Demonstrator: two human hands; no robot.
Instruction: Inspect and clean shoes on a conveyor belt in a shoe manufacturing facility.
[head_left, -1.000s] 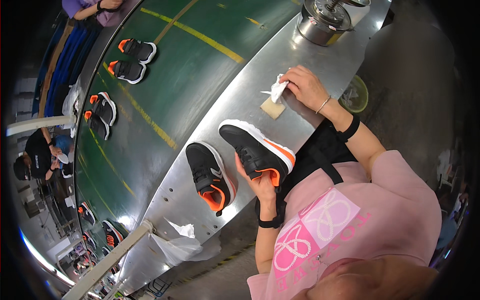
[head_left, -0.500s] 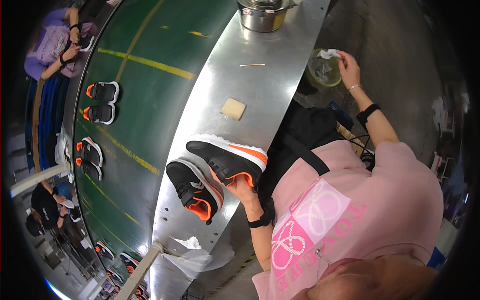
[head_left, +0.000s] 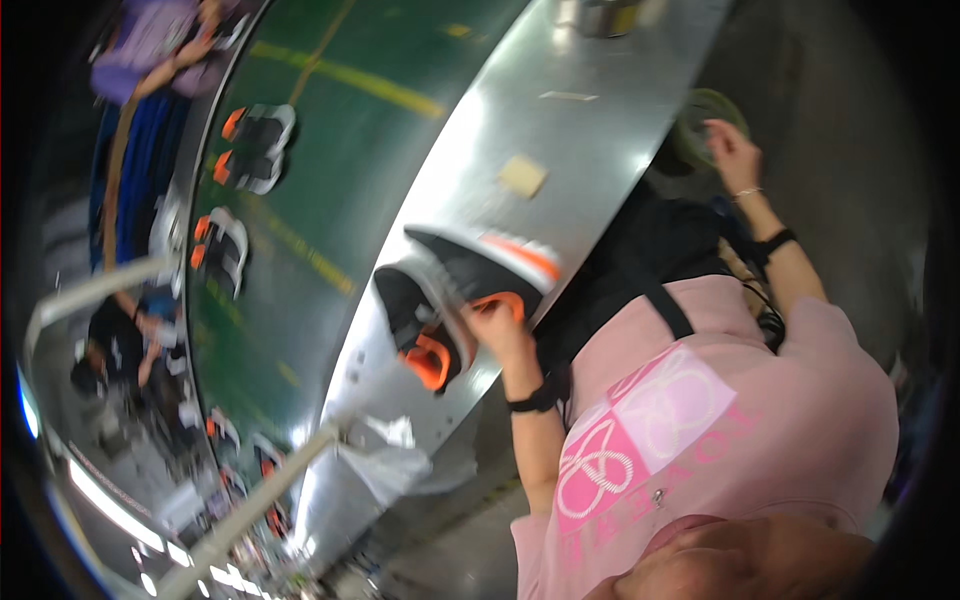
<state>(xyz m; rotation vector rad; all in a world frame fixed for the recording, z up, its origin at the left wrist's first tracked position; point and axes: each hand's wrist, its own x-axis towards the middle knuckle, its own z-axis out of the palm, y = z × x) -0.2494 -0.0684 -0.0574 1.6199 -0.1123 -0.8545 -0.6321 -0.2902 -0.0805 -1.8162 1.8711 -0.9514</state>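
Note:
My left hand (head_left: 492,328) is closed at the heel opening of a black sneaker (head_left: 462,262) with orange lining and a white sole. Its fingers are partly hidden and blurred. Against that hand lies a second black and orange sneaker (head_left: 412,315), both shoes resting at the near side of the metal table. Out to the right, my right hand (head_left: 735,158) is over a green bin (head_left: 690,128), its fingers loosely apart and nothing visible in them.
The metal table (head_left: 480,130) carries a yellowish sponge (head_left: 522,177), a cotton swab (head_left: 568,97) and a metal pot (head_left: 606,16). Beyond runs a green conveyor belt (head_left: 330,180) with pairs of sneakers (head_left: 255,148). A pale post (head_left: 260,500) and plastic bag (head_left: 385,462) stand near. Two co-workers work across.
The white tissue has left my right hand, which has drawn slightly back at the bin. The view has shifted and blurred. My left hand stays at the sneaker.

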